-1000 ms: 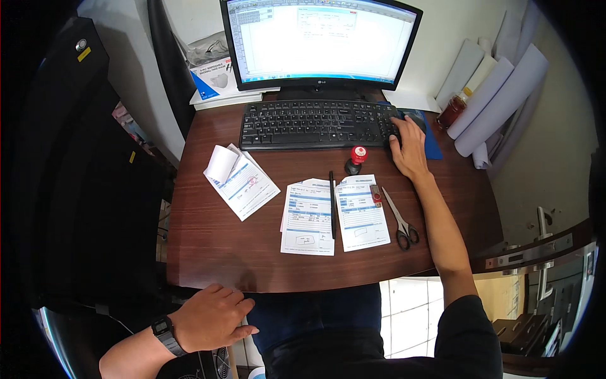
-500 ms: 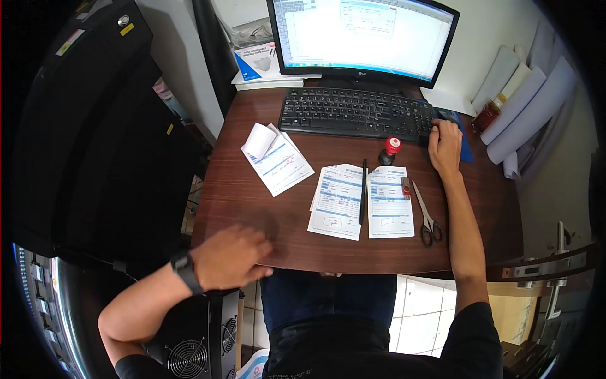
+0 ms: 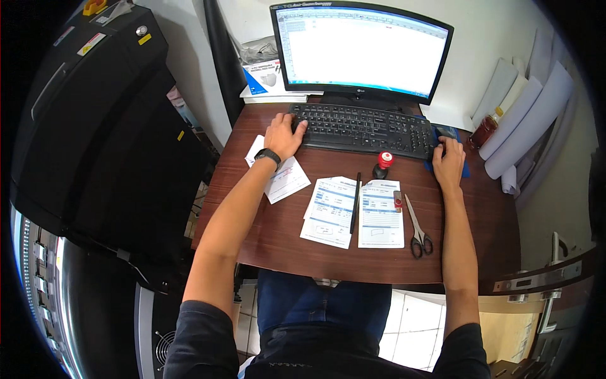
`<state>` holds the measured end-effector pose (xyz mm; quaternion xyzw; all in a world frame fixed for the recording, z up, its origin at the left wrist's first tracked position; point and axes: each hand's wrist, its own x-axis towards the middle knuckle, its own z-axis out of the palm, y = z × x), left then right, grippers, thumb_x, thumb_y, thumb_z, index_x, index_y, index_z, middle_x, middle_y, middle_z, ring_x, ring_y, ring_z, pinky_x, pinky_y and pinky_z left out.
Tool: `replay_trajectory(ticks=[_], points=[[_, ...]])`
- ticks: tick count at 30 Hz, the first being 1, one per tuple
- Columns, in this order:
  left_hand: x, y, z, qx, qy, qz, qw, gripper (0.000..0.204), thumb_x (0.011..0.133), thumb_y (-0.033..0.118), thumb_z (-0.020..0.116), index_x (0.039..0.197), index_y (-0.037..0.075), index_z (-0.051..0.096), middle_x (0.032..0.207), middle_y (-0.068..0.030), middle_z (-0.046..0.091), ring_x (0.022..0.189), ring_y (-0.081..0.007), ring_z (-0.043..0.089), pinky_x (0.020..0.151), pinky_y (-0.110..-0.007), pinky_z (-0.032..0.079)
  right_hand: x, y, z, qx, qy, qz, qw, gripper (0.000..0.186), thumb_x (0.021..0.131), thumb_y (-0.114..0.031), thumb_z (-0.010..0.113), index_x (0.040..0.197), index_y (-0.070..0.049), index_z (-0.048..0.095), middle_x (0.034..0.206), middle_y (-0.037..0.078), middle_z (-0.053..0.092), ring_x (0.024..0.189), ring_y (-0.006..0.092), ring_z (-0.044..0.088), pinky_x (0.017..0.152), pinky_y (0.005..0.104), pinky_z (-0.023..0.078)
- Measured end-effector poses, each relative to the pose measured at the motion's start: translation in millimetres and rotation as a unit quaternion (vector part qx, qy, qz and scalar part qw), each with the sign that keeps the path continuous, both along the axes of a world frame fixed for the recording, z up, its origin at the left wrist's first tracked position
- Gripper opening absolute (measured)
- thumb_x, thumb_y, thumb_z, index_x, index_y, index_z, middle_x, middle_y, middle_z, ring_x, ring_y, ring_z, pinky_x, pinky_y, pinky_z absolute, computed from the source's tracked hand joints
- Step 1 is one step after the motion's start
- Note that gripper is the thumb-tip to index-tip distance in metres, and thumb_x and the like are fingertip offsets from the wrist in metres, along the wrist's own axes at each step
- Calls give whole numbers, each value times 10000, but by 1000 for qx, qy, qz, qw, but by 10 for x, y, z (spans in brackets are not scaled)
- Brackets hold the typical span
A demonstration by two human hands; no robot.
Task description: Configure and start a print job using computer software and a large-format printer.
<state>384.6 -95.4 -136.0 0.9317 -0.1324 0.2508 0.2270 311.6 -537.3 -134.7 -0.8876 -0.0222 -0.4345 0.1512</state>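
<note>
My left hand (image 3: 284, 135), with a dark watch on the wrist, rests at the left end of the black keyboard (image 3: 353, 129); its thumb is apart from its fingers. Under that wrist lies a loose bundle of paper slips (image 3: 289, 183), partly covered. My right hand (image 3: 449, 161) is curled over a dark computer mouse, mostly hidden, on a blue mouse pad (image 3: 466, 169). Ahead, the lit monitor (image 3: 363, 54) shows a mostly white window.
Two filled-in forms (image 3: 331, 211) lie mid-desk with a black pen (image 3: 355, 205) between them. A red-topped stamp (image 3: 384, 163), a red USB stick (image 3: 398, 201) and scissors (image 3: 417, 230) are nearby. Paper rolls (image 3: 527, 120) and a bottle (image 3: 485, 129) stand right; a black machine (image 3: 101, 139) stands left.
My left hand has moved up from the desk's front edge to the keyboard's left end. A small window on the monitor is gone. My right hand stays at the mouse.
</note>
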Motion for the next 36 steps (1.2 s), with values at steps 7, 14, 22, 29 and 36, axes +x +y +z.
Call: replay_trajectory(ticks=[7,14,22,29,36], points=[[86,32,-183,-169,26,26,985,617,969,536,611,1252,-13,612,1345,-233,540,1219,-431,564,1057,-484,425,70,36,-4,7,11,24,1000,185,896,-110,604,1045,-32,679,960,114,651,984,323,593,888,452,440],[34,9,-131,-102,66,1,993,761,932,559,657,1403,-22,514,1426,-238,511,1275,-417,534,1093,-481,402,57,52,22,3,53,36,998,210,898,-120,597,1069,-31,680,987,119,646,1003,329,592,915,454,436],[20,30,-195,8,58,-23,998,1184,699,724,803,1523,-20,392,1589,-287,333,1419,-456,389,1177,-505,330,-36,61,37,-28,165,57,984,346,984,-249,591,1218,-5,665,1177,163,622,1096,381,620,941,483,484],[25,57,-162,20,83,-23,996,1342,573,756,856,1518,-69,382,1587,-313,326,1423,-461,389,1192,-500,325,-301,128,205,-34,279,58,958,607,972,-354,640,1448,3,518,1508,221,484,1337,411,525,1113,439,437],[9,63,-145,0,103,-28,994,1351,577,738,865,1524,-84,362,1601,-311,304,1444,-465,361,1200,-500,315,-361,255,218,-52,296,40,953,608,944,-295,677,1431,32,520,1487,224,499,1313,413,543,1087,452,459]])
